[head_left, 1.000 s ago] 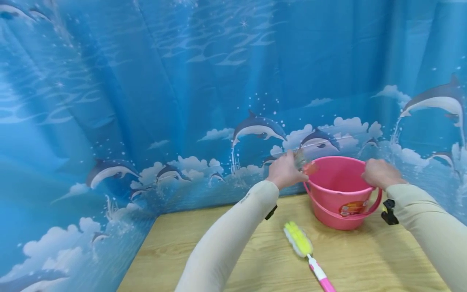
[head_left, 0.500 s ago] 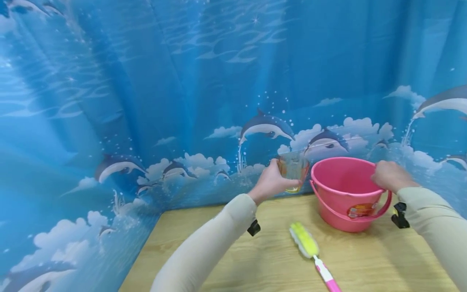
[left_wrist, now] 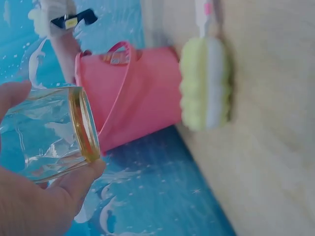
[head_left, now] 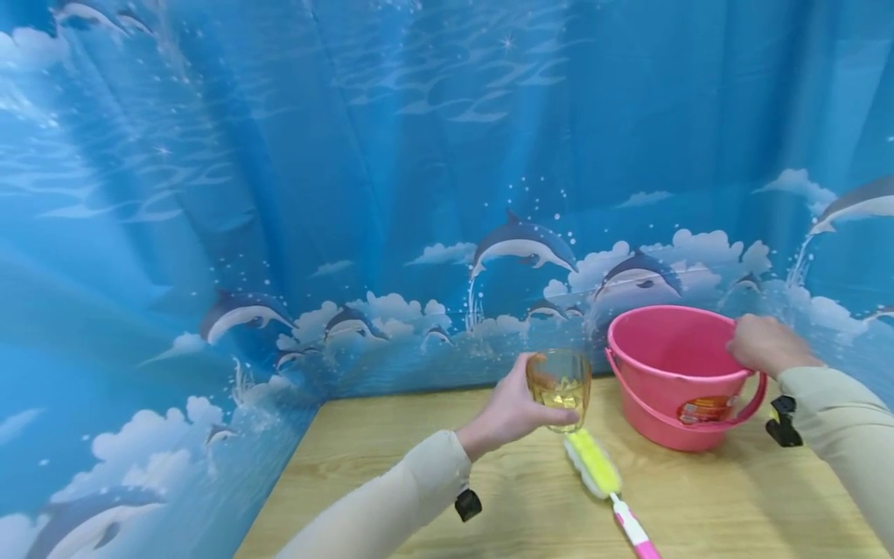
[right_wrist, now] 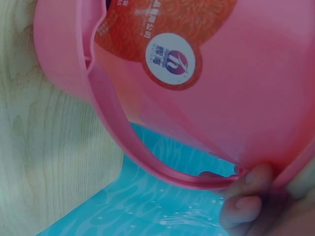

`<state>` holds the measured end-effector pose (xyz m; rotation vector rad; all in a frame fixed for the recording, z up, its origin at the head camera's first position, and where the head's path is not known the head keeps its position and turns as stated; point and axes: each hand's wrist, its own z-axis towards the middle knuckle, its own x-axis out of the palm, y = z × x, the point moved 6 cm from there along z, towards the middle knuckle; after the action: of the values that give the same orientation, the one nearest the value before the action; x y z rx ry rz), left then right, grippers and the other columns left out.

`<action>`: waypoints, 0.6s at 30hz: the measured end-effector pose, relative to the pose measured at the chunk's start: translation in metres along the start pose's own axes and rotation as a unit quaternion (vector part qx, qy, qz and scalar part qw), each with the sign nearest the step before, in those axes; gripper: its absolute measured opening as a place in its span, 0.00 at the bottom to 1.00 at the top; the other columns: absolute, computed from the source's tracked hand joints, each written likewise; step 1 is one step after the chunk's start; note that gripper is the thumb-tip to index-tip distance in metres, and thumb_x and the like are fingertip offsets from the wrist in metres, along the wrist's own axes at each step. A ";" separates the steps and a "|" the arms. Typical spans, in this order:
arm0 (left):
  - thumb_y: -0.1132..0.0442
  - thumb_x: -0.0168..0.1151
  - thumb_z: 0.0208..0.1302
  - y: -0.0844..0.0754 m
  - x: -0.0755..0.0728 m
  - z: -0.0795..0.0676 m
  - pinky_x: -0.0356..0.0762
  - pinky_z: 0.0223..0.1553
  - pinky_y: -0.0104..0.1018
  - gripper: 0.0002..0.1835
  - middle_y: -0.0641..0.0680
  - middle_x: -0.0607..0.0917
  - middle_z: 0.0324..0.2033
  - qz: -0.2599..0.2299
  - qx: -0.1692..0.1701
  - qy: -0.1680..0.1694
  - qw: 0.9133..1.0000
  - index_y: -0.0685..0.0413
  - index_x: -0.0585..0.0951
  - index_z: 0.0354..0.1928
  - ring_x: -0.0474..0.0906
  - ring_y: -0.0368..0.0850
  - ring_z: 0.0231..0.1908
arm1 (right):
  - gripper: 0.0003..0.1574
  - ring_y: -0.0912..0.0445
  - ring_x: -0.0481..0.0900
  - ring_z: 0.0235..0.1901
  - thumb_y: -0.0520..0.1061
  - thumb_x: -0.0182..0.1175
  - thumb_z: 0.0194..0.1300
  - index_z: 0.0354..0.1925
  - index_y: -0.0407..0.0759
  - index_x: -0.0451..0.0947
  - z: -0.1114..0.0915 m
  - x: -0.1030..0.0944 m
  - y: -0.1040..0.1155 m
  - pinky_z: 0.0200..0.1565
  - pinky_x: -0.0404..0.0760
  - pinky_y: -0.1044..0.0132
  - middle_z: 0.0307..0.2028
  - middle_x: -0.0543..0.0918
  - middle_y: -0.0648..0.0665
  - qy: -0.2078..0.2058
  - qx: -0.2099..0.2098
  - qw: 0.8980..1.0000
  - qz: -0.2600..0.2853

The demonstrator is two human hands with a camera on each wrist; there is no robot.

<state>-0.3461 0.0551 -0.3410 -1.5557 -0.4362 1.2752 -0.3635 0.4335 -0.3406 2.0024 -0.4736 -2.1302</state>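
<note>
My left hand (head_left: 504,413) holds a clear, amber-tinted glass (head_left: 561,382) above the table, thumb on the near side and fingers around the far side. In the left wrist view the glass (left_wrist: 47,132) appears sideways, its thick amber end between thumb and fingers. On the right, a pink bucket (head_left: 670,400) stands on the table with its handle hanging down in front. My right hand (head_left: 770,344) grips the bucket's right rim beside the handle joint. The right wrist view shows curled fingers (right_wrist: 258,179) at that rim, near the pink handle (right_wrist: 147,162).
A bottle brush (head_left: 594,463) with a yellow and white sponge head lies on the wooden table (head_left: 391,442), just in front of the glass. Behind the table hangs a blue dolphin-print curtain (head_left: 391,194), close to the bucket.
My left hand has carried the glass from beside the bucket's left rim, leftward and down toward me. My right hand has stayed on the bucket's rim. The head view has shifted slightly left.
</note>
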 end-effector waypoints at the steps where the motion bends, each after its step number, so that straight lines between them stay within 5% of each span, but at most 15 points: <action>1: 0.47 0.79 0.31 0.003 0.001 -0.004 0.77 0.39 0.38 0.47 0.40 0.77 0.42 0.006 0.003 0.004 1.000 0.32 0.63 0.58 0.74 0.37 0.41 | 0.13 0.55 0.74 0.18 0.38 0.51 0.61 0.32 0.26 0.74 0.000 0.000 -0.001 0.21 0.73 0.63 0.20 0.75 0.43 0.002 0.003 1.000 0.002; 9: 0.49 0.80 0.26 0.038 0.012 -0.034 0.74 0.47 0.36 0.46 0.39 0.78 0.42 0.042 0.029 0.013 0.999 0.32 0.68 0.55 0.74 0.36 0.43 | 0.15 0.54 0.75 0.19 0.39 0.52 0.61 0.36 0.24 0.72 0.001 0.002 -0.006 0.22 0.75 0.63 0.21 0.75 0.42 0.015 0.027 0.999 0.011; 18: 0.55 0.82 0.23 0.089 0.025 -0.044 0.76 0.43 0.30 0.47 0.43 0.81 0.42 0.041 0.020 0.023 0.999 0.40 0.69 0.55 0.77 0.36 0.40 | 0.16 0.52 0.74 0.22 0.40 0.54 0.59 0.36 0.25 0.72 0.002 0.001 -0.008 0.22 0.73 0.62 0.22 0.75 0.41 0.026 0.035 0.999 0.001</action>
<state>-0.3264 0.0182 -0.4345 -1.5788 -0.3184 1.2997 -0.3651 0.4411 -0.3445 2.0871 -0.5493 -2.0819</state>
